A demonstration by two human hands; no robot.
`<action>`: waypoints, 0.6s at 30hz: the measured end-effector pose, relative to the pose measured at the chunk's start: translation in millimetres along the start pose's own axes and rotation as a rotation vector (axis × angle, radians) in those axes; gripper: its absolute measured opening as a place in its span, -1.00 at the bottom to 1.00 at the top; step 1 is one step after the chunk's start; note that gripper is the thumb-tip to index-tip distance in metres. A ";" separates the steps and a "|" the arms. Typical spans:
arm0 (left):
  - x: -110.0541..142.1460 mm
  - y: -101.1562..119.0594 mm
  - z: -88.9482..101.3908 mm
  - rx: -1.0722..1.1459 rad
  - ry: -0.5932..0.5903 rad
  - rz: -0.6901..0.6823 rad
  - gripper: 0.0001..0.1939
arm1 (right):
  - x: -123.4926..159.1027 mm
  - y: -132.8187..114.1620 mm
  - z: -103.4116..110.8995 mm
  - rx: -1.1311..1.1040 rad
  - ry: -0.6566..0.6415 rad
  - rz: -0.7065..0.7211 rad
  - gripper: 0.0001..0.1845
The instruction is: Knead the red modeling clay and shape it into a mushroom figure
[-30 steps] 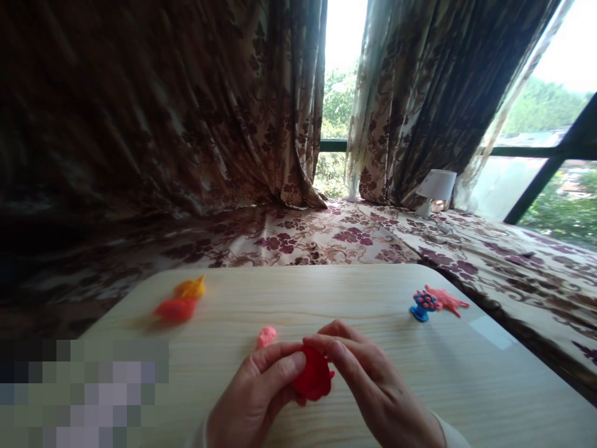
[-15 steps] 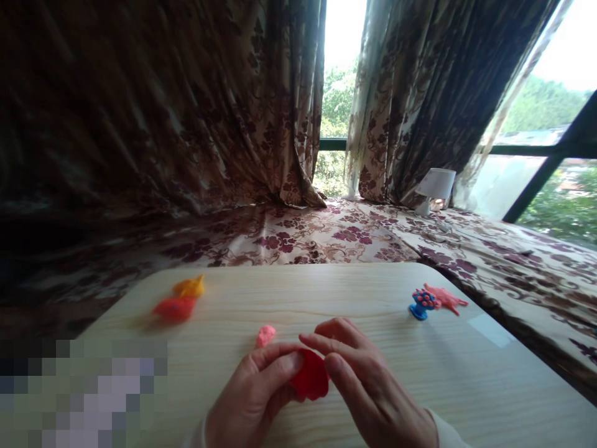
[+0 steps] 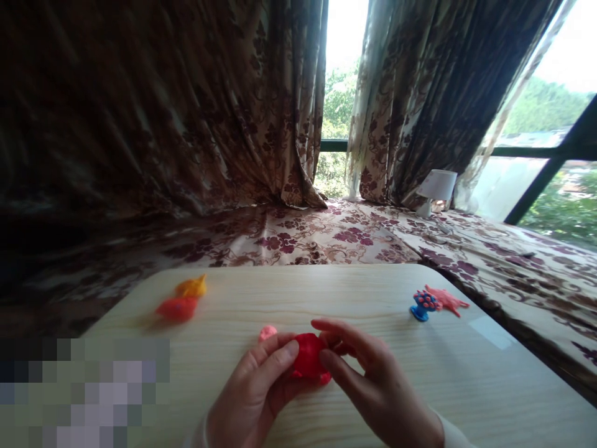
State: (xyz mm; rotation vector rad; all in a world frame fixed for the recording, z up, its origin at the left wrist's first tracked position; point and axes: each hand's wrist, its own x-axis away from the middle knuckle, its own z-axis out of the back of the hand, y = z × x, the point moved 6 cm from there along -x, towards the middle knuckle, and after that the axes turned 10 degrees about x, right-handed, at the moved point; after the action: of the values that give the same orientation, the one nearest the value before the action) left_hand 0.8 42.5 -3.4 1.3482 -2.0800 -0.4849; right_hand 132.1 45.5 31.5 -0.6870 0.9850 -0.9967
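Note:
A rounded red piece of modelling clay (image 3: 308, 356) sits between my two hands above the near middle of the table. My left hand (image 3: 261, 379) grips its left side, thumb on the front face and fingers curled beneath. The thumb of my right hand (image 3: 368, 373) presses the right edge, with its fingers bent behind; their tips are partly hidden. A smaller red bit sticks out at the lower right of the piece. Just beyond my left fingers lies a pink clay lump (image 3: 267, 333), partly covered by them.
On the light wooden table (image 3: 298, 289), a yellow-orange lump (image 3: 192, 286) and an orange-red lump (image 3: 177, 308) lie at the far left. At the right stand a blue clay figure (image 3: 423, 305) with pink dots and a flat pink clay shape (image 3: 448, 300). A white lamp (image 3: 437, 185) is behind.
The red clay has turned and risen slightly, now showing a rounded face instead of a thin, cupped edge. My right thumb and fingers have closed in on its right side.

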 end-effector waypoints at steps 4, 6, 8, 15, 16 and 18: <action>0.4 0.6 0.3 -0.171 -0.040 0.012 -0.79 | 1.8 -5.5 -0.1 0.042 0.021 0.055 -0.73; -0.1 -0.1 1.1 -0.217 -0.047 0.016 -0.76 | 2.9 -9.6 1.9 0.093 0.038 0.093 -0.73; -0.5 -0.4 0.8 -0.199 -0.049 0.007 -0.78 | 3.9 -13.3 3.5 0.131 0.048 0.128 -0.71; -0.7 1.0 -1.8 -0.175 -0.050 -0.030 -0.85 | 5.3 -16.9 -0.9 0.159 -0.040 0.185 -0.68; -0.7 1.0 -2.1 -0.170 -0.054 -0.027 -0.85 | 4.9 -16.6 -1.9 0.153 -0.058 0.184 -0.69; -0.5 1.5 -2.6 -0.166 -0.058 -0.027 -0.85 | 3.7 -16.1 -4.5 0.136 -0.106 0.182 -0.71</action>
State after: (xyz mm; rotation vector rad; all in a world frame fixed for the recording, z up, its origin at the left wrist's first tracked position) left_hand 1.6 43.6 -0.7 1.2806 -2.0206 -0.6994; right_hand 122.9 35.4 41.8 -0.5217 0.8623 -0.8509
